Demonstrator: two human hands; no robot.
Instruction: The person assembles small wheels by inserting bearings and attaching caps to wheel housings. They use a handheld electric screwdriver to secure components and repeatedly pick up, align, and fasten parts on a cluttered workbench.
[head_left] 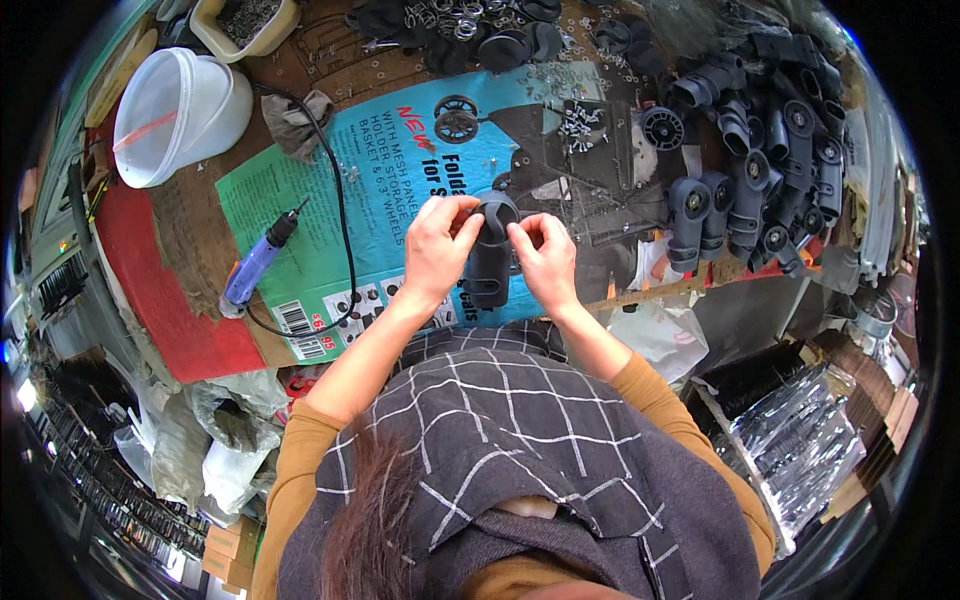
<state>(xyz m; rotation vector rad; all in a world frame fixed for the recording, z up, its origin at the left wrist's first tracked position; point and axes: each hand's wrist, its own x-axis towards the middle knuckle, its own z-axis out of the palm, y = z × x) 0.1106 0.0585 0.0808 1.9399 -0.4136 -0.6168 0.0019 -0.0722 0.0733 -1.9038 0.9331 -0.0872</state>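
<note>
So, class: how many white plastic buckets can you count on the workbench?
1: the white bucket lies tipped at the bench's far left, beyond the purple power tool. Others may be hidden.

Packaging on the workbench

1 flattened teal cardboard carton panel [380,190] with product pictures lies under the hands; a white barcode label [300,325] sits at its near left corner.
</note>
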